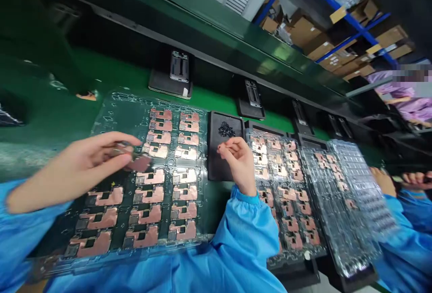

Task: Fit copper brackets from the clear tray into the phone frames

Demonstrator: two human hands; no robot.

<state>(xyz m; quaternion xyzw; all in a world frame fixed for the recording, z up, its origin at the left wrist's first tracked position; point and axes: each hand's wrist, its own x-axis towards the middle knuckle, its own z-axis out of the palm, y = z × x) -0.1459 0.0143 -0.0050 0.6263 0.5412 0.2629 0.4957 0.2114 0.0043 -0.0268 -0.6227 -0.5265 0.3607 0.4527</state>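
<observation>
My left hand (87,162) hovers over a clear plastic tray (111,113) of copper-coloured parts and pinches one such part (137,162) between thumb and fingers. My right hand (238,160) is closed in a pinch above a small black tray (218,167); what it holds is too small to make out. A heap of tiny dark pieces (226,129) lies in that black tray's far end. Both arms wear blue sleeves.
More clear trays (293,203) of copper parts are stacked to the right. Phones stand in black holders (178,70) on the green conveyor (67,99) behind. Another person's hands in blue sleeves (405,180) work at far right. Shelves with cardboard boxes (313,36) stand beyond.
</observation>
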